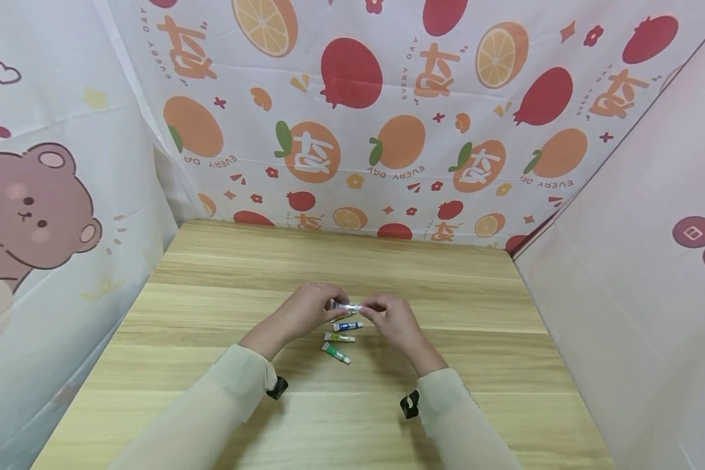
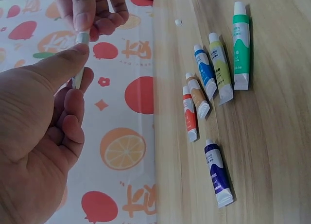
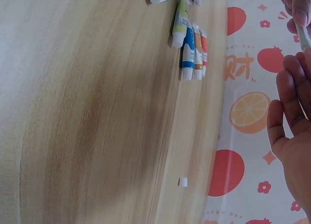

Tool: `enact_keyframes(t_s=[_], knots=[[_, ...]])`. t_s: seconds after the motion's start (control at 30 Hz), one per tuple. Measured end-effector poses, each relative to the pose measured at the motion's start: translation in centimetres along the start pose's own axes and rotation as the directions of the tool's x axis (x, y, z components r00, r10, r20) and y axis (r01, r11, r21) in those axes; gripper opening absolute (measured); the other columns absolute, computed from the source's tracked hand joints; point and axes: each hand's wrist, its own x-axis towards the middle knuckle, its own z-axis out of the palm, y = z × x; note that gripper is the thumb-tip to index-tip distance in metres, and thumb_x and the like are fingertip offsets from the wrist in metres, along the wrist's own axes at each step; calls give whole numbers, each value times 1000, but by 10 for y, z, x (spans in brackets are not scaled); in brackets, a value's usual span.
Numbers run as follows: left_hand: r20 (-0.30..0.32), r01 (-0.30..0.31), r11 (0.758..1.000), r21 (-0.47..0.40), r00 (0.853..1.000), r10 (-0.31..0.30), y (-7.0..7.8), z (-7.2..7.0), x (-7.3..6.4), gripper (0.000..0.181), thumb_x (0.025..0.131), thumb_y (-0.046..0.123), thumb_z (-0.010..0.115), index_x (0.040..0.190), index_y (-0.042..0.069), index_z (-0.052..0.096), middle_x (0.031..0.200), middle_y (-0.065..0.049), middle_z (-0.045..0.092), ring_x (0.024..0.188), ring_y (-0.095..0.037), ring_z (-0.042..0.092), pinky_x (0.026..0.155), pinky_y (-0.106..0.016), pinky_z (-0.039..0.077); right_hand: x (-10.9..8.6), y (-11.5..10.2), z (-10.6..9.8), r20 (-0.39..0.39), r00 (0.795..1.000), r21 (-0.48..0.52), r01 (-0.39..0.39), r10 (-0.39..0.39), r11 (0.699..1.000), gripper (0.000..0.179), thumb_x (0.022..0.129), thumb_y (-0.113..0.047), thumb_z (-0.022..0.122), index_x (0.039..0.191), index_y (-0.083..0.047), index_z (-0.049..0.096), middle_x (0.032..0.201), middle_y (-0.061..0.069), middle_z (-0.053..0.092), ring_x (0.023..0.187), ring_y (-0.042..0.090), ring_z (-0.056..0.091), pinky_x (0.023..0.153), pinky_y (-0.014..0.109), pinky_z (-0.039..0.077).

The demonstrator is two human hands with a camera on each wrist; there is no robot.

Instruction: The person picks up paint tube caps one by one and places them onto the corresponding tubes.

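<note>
A slim white-silver paint tube (image 1: 348,307) is held up between both hands above the table. My left hand (image 1: 313,312) grips its body, thumb on top and fingers curled beneath, as the left wrist view shows. The thumb and fingertips of my right hand (image 1: 395,324) pinch the other end. Below the hands lie a blue paint tube (image 2: 205,71), a yellow one (image 2: 221,68), a green one (image 2: 241,51), an orange-brown one (image 2: 197,95), a red one (image 2: 189,114) and a dark purple one (image 2: 218,174). The held tube's label is hidden by fingers.
A small white cap-like piece (image 3: 182,181) lies by itself on the wooden table (image 1: 223,294). A fruit-print cloth (image 1: 352,130) hangs behind the far edge. Cloth walls stand on the left and right.
</note>
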Motion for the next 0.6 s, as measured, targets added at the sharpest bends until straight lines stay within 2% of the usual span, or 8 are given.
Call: enact_keyframes(t_s=[0.1, 0.23, 0.33, 0.43, 0.6], knots=[[13, 7, 1000, -18, 1000, -7, -1, 0, 0, 13, 98, 25, 82, 110, 19, 81, 98, 7, 79, 80, -4, 63, 73, -24, 56, 0, 1, 0, 10, 1000, 2, -4, 4, 1000, 14, 105, -27, 73, 109, -17, 82, 109, 1, 83, 104, 19, 76, 92, 43, 64], [36, 55, 998, -18, 998, -54, -3, 1, 1, 22, 100, 30, 80, 119, 19, 80, 105, 6, 80, 87, -5, 66, 78, -28, 60, -1, 1, 0, -3, 1000, 1, -23, 23, 1000, 15, 105, -28, 73, 111, -18, 82, 108, -2, 83, 102, 16, 74, 91, 41, 63], [48, 82, 997, -17, 996, -81, -5, 0, 0, 24, 99, 31, 81, 121, 21, 80, 102, 8, 79, 87, -6, 66, 78, -28, 59, -1, 0, 0, -29, 999, 14, -38, 38, 999, 15, 104, -29, 74, 110, -18, 82, 106, -2, 82, 100, 15, 74, 89, 41, 62], [49, 72, 997, -12, 996, -71, -6, -2, 1, 20, 98, 29, 82, 116, 21, 82, 94, 11, 77, 82, -5, 64, 74, -25, 57, -1, 0, -1, -41, 999, 15, -29, 29, 999, 15, 105, -28, 74, 110, -17, 82, 106, -1, 82, 101, 17, 74, 90, 42, 63], [18, -8, 999, 41, 1000, 8, -6, -3, 1, 18, 96, 26, 84, 112, 17, 85, 92, 8, 79, 78, 0, 62, 69, -19, 54, -1, 2, -1, -38, 999, -3, 3, -3, 1000, 14, 104, -25, 74, 110, -16, 83, 110, 1, 83, 105, 20, 76, 94, 45, 64]])
